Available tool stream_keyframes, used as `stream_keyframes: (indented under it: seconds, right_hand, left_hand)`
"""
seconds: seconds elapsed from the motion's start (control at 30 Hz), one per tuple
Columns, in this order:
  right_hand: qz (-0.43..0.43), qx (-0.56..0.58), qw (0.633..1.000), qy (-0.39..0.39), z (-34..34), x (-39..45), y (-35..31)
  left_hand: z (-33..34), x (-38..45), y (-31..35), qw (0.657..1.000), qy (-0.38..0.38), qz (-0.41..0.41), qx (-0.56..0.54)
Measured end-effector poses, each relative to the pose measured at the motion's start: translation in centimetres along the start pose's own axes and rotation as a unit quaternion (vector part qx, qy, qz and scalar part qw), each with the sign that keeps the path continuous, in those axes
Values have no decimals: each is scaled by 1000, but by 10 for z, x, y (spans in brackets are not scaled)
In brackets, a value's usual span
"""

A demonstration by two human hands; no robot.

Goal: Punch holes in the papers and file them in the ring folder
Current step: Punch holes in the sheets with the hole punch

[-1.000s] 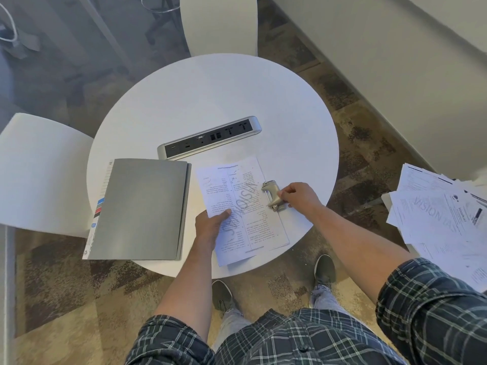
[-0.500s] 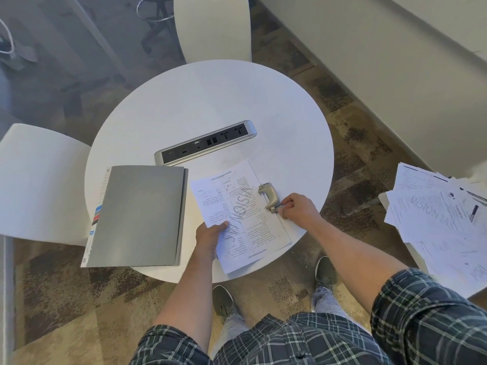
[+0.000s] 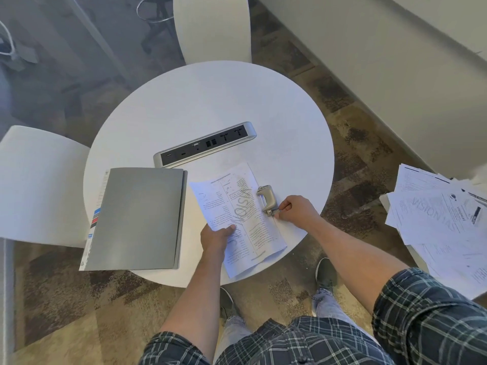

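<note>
A printed paper sheet [image 3: 238, 217] lies on the round white table [image 3: 210, 106], its near end hanging over the table's front edge. My left hand [image 3: 216, 237] grips the sheet's left edge, thumb on top. A small metal hole punch [image 3: 266, 199] sits on the sheet's right edge. My right hand [image 3: 296, 210] pinches the punch's near end with curled fingers. A closed grey ring folder [image 3: 137, 219] with coloured index tabs lies flat to the left of the sheet.
A silver power-socket strip [image 3: 205, 144] lies across the table behind the paper. A loose pile of printed papers [image 3: 442, 219] rests on a low surface at the right. White chairs stand at the left [image 3: 39, 185] and far side [image 3: 212, 25].
The paper's left edge has lifted and curled a little under my left hand. My right hand has slid slightly off the punch towards its near end. The camera view has shifted.
</note>
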State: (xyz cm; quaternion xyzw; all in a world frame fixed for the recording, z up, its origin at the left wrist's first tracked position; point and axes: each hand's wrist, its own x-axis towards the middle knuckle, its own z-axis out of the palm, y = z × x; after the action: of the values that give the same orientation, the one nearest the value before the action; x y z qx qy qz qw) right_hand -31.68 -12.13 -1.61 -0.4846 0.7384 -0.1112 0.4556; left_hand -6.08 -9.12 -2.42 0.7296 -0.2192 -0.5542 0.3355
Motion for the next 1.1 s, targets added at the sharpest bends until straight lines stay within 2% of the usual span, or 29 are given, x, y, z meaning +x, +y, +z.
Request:
stream_keyframes:
  seconds: [0.13,0.23,0.5,0.87,1.1]
  right_hand:
    - [-7,-4,1000,-12,-3,0,-4]
    - [-4,39,999,-19,-7,0,-8]
    - [-17,45,999,21,-7,13,-14]
    - [7,23,1000,18,-4,16,-24]
    - [10,17,1000,17,-5,12,-31]
  left_hand:
    - [1,-1,4,999,17,16,38]
    - [-4,1,8,996,37,28,79]
    - [-1,2,15,984,38,60,163]
    - [1,2,16,982,26,58,176]
    - [-1,1,24,975,49,70,207]
